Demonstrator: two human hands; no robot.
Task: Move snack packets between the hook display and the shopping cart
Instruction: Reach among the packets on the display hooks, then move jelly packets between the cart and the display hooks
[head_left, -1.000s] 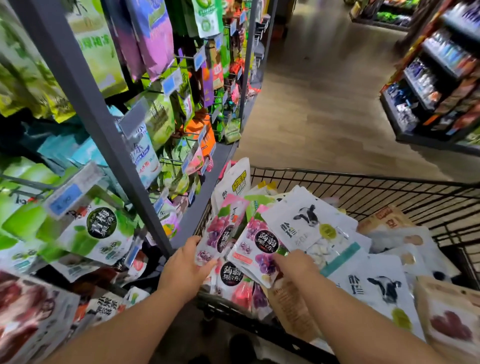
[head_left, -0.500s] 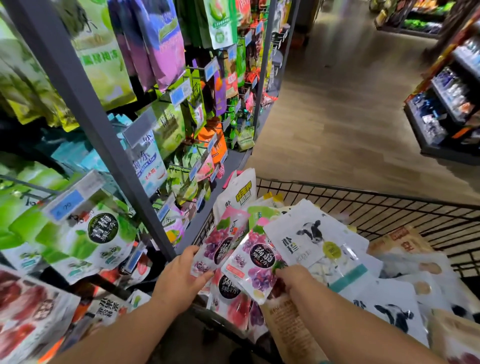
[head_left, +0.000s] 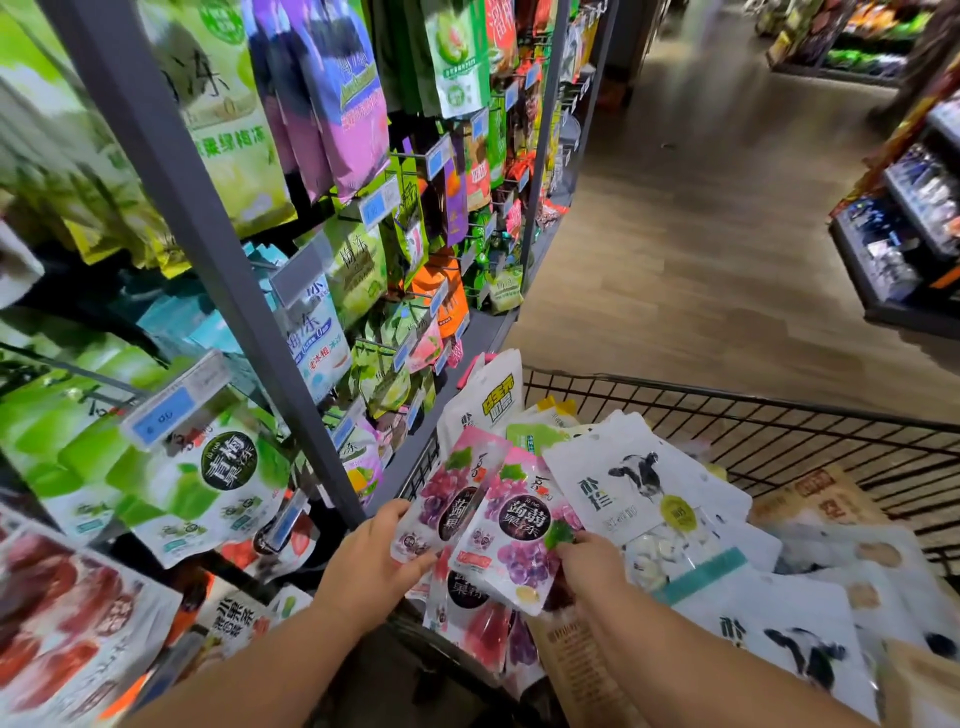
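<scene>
Pink grape packet (head_left: 448, 496): left hand (head_left: 363, 569) pinches lower corner, above shopping cart (head_left: 727, 399). Twin grape packet (head_left: 519, 540): right hand (head_left: 589, 565) pinches edge. Advice: move singly, top edge leading, toward hook display (head_left: 174, 197) beyond left hand.

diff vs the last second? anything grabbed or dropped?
Nothing was taken or let go. The left hand still grips the left grape packet by its lower edge, and the right hand still pinches the second grape packet. Both packets stay fanned over the near corner of the cart. Only the camera shifted, so everything sits lower in view. The hook display is unchanged.
</scene>
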